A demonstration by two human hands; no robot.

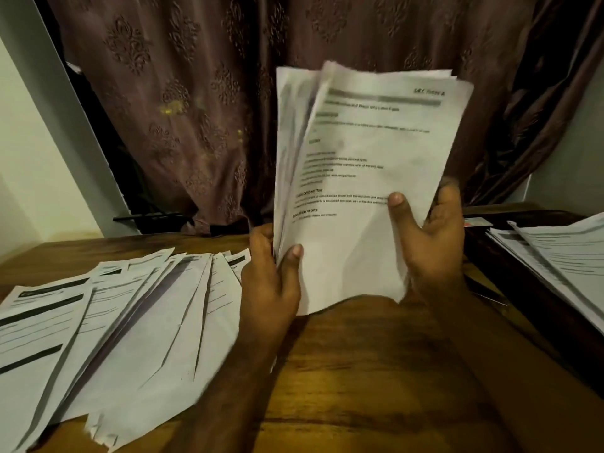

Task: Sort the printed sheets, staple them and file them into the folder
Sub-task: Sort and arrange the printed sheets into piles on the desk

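I hold a stack of printed sheets [362, 178] upright above the wooden table [359, 371], its printed face towards me. My left hand [271, 282] grips the stack's lower left edge, thumb on the front. My right hand [428, 243] grips the lower right side, thumb pressed on the front page. The upper left sheets fan apart a little. Several more printed sheets [114, 328] lie spread in overlapping rows on the table to the left. No stapler or folder shows.
Another pile of printed sheets [562, 266] rests on a dark surface at the right edge. A brown patterned curtain [202, 109] hangs behind the table. A pale wall and a white frame stand at the left.
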